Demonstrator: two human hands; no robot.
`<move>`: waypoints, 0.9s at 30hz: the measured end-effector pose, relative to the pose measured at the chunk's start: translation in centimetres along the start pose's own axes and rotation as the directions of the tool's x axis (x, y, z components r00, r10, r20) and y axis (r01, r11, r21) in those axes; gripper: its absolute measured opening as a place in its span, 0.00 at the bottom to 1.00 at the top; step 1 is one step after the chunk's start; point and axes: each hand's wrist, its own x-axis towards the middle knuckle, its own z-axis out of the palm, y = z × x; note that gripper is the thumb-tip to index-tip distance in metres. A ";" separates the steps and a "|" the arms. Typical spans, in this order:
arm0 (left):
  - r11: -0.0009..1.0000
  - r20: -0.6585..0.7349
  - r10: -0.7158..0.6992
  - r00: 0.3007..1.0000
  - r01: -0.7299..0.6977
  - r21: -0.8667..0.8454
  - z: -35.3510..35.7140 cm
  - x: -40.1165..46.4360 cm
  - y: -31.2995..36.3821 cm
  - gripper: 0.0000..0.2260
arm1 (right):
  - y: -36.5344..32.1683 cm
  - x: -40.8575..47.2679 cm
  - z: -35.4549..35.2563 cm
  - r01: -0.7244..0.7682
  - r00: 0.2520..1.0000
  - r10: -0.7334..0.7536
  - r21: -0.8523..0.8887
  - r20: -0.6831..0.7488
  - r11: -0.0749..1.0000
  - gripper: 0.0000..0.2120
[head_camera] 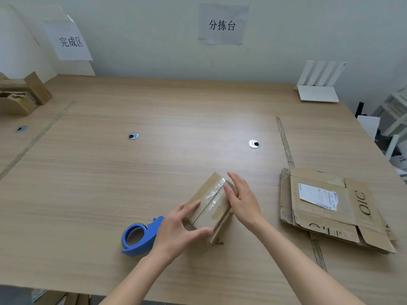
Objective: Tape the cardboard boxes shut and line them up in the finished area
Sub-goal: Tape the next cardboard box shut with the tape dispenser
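Near front centre of the pale wood-grain surface (154, 164): small brown cardboard box (210, 208), turned at an angle, clear tape along its closed top seam. Left hand (176, 231) gripping the near left corner of that box, thumb curled along the near side, fingers spread over the top. Right hand (241, 198) laid against the far right side of the box, fingers straight and relaxed, palm toward the cardboard. Just left of the left hand, touching or nearly touching the wrist: blue plastic tape dispenser (141, 236) with a roll of clear tape, lying on the surface. To the right, well apart from the box: stack of flattened brown cardboard (330, 211) bearing a white shipping label (317, 195) and dark printed letters. Far left edge: a few more brown cardboard boxes (21, 94) grouped beneath a white paper sign reading 完成区 (70, 41) on the wall. Centre of the back wall: grey paper sign reading 分拣台 (222, 25). Far right corner of the surface: white router with four upright antennas (318, 84). Round metal cable grommets (254, 143) set into the surface, beyond the box.
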 end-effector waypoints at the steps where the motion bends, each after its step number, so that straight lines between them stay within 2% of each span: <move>1: 0.999 -0.057 -0.027 0.998 0.029 0.023 0.3 0.2 0.2 0.40 | -0.1 -0.5 0.1 0.028 0.998 -0.032 -0.063 -0.052 0.998 0.24; 4: 0.989 -0.197 -0.103 0.975 0.122 0.085 1.9 1.0 0.9 0.40 | 0.0 -2.4 1.1 0.094 0.993 -0.104 -0.145 -0.062 0.985 0.25; 8: 0.986 -0.328 -0.119 0.937 0.150 0.071 3.9 1.9 2.0 0.21 | 0.4 -3.0 2.1 0.080 0.993 -0.081 0.017 0.090 0.997 0.25; 15: 0.990 -0.152 -0.127 0.980 0.135 0.044 2.3 2.5 0.7 0.24 | 0.5 -2.9 2.2 0.065 0.992 -0.074 0.092 0.101 0.994 0.25; 20: 0.997 -0.201 -0.059 0.978 0.069 0.040 -0.6 1.9 -0.8 0.22 | -0.4 -3.2 1.2 0.082 0.992 -0.083 0.019 0.093 0.996 0.24; 22: 0.985 -0.214 -0.052 0.975 0.085 0.147 -2.0 1.0 -2.7 0.21 | -0.6 -3.3 1.1 0.095 0.993 -0.096 0.017 0.071 0.995 0.23; 24: 0.934 -0.210 -0.073 0.975 0.141 0.327 -3.3 -0.4 -5.0 0.23 | -0.8 -3.4 1.2 0.107 0.994 -0.106 -0.009 0.028 0.994 0.22; 27: 0.767 -0.176 -0.166 0.970 0.239 0.595 -4.0 -2.3 -8.5 0.30 | -1.1 -3.4 1.5 0.108 0.994 -0.109 -0.025 -0.019 0.994 0.22</move>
